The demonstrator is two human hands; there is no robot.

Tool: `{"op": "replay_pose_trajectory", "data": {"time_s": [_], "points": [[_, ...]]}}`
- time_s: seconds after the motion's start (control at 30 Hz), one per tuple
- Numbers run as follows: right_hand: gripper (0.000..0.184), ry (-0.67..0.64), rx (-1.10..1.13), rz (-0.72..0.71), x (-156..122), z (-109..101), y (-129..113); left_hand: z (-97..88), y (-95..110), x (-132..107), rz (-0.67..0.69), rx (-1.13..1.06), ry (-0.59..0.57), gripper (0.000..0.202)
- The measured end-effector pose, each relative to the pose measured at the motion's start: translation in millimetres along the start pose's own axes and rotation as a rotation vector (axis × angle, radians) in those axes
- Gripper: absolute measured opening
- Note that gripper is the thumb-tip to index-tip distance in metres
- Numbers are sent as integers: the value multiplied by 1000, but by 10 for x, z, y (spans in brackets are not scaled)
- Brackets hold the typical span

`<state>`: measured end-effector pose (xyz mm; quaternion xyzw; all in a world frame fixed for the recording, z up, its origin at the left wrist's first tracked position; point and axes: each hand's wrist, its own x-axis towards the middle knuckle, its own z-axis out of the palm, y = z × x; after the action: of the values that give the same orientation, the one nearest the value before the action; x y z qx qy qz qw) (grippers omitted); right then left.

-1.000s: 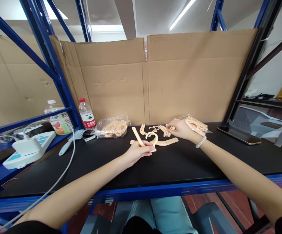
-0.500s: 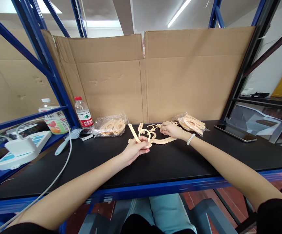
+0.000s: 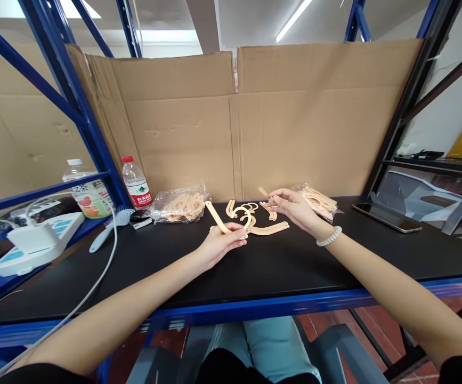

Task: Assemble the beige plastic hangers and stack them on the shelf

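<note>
My left hand (image 3: 220,244) is closed around a beige plastic hanger part (image 3: 218,218), a straight arm with a hook end, held just above the black tabletop (image 3: 278,264). My right hand (image 3: 294,207) pinches a short beige strip (image 3: 266,194) lifted off the table. Between the hands lie several loose beige curved pieces (image 3: 263,229) on the black surface.
Two clear bags of beige parts lie at the back, one left (image 3: 180,204), one right (image 3: 317,201). A water bottle (image 3: 135,184), a brush (image 3: 106,231), a white device with cable (image 3: 34,242) and a phone (image 3: 387,217) sit around. A cardboard wall (image 3: 254,117) stands behind.
My right hand has lifted from the pile of pieces with a short strip pinched in its fingers. My left hand kept its hold on the hanger part, barely moving.
</note>
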<state>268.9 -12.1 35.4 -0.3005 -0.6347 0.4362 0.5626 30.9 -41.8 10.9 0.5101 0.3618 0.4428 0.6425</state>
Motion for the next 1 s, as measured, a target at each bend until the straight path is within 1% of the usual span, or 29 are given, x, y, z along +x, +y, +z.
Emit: {"op": "replay_pose_trajectory", "data": {"time_s": [0.07,0.13,0.23,0.3,0.37,0.4,0.5,0.53,0.57,0.63,0.7,0.73,0.83,0.93,1.0], "points": [[32,5,10,5,-34,67,3,-9,-8,3,9,-1,-5,25],[29,17,-48,-5,-50,115,28,-14,-12,5,15,3,-10,29],[21,-13,-164,4,-67,157,67,-22,-14,5,18,29,-20,33],[19,-26,-155,6,-84,178,84,-29,-14,3,21,63,-26,33],[26,-2,-86,17,-109,200,95,-35,-14,0,26,99,-35,33],[33,8,-41,37,-124,212,99,-38,-14,-1,30,114,-39,33],[60,-6,117,149,-171,249,110,-45,-14,-4,43,139,-42,33],[64,-31,167,191,-184,261,113,-47,-14,-3,48,144,-41,34],[61,-63,203,224,-196,274,117,-50,-15,-3,53,149,-41,33],[45,-130,211,245,-216,300,127,-54,-16,0,60,155,-42,33],[32,-183,144,206,-232,326,138,-58,-17,4,65,156,-38,31],[29,-200,105,180,-239,341,143,-59,-17,6,67,151,-32,31],[27,-234,57,141,-265,387,155,-60,-20,9,89,121,-31,29],[28,-258,65,144,-283,430,154,-60,-27,13,135,81,-81,27],[27,-259,48,119,-286,445,150,-62,-35,18,155,63,-107,26]]}}
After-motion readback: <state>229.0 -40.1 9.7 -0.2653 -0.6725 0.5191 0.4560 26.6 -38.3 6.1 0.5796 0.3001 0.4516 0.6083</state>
